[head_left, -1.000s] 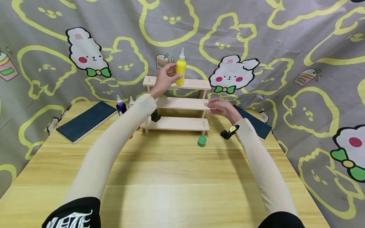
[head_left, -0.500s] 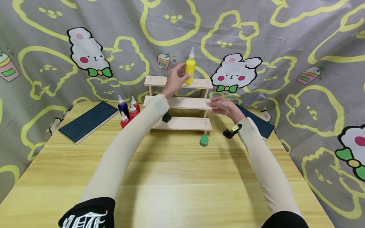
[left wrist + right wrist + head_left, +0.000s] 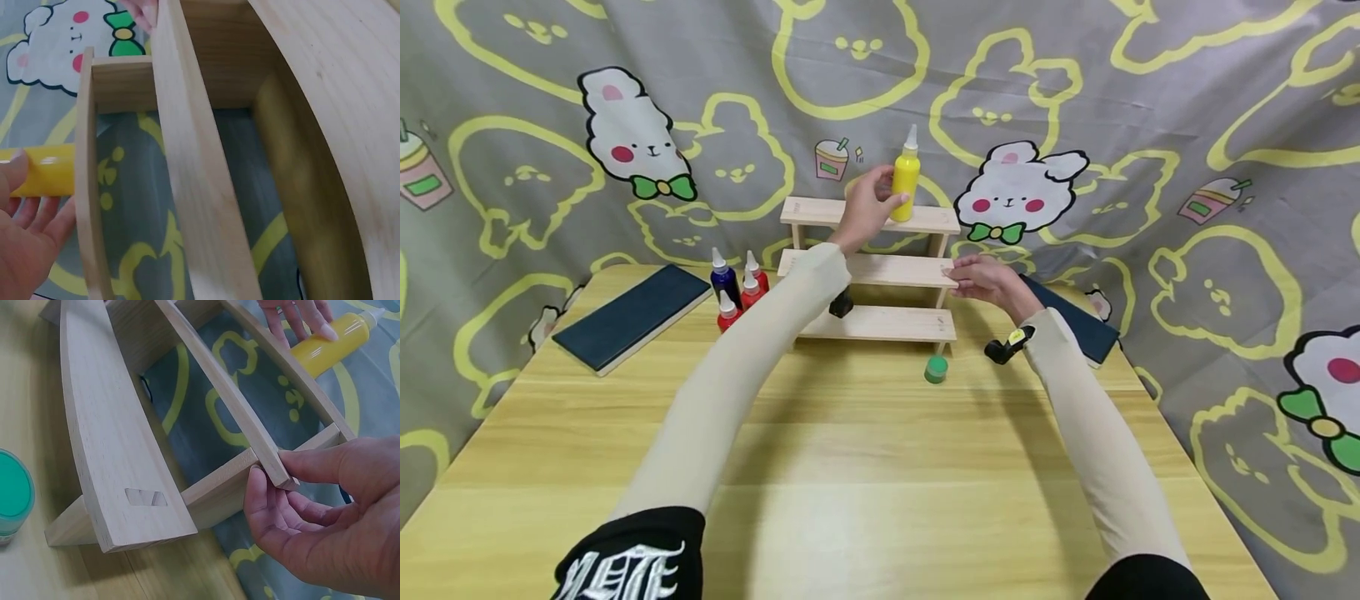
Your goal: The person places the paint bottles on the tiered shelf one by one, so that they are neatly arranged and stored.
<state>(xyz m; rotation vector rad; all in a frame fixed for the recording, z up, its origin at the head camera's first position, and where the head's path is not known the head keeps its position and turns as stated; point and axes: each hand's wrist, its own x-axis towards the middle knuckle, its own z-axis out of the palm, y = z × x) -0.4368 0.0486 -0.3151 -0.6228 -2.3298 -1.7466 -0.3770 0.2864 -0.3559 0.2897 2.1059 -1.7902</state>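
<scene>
A yellow squeeze bottle (image 3: 906, 185) with a white pointed nozzle stands upright on the top tier of a three-tier wooden rack (image 3: 880, 323). My left hand (image 3: 868, 204) holds the bottle between thumb and fingers from its left side. In the left wrist view the bottle (image 3: 50, 170) meets the top board. My right hand (image 3: 985, 279) pinches the right end of the middle board, thumb on top and fingers below, which the right wrist view shows closely at the board end (image 3: 284, 478).
A blue bottle (image 3: 725, 283) and several red bottles (image 3: 750, 293) stand left of the rack. Dark slabs lie on either side, one at left (image 3: 632, 321), one at right (image 3: 1075, 321). A green-lidded jar (image 3: 936, 369) sits before the rack's right foot. A patterned curtain (image 3: 700, 50) hangs behind.
My left hand has moved the yellow bottle to the right along the top tier, only slightly in the last half second. My right hand keeps its hold on the middle board.
</scene>
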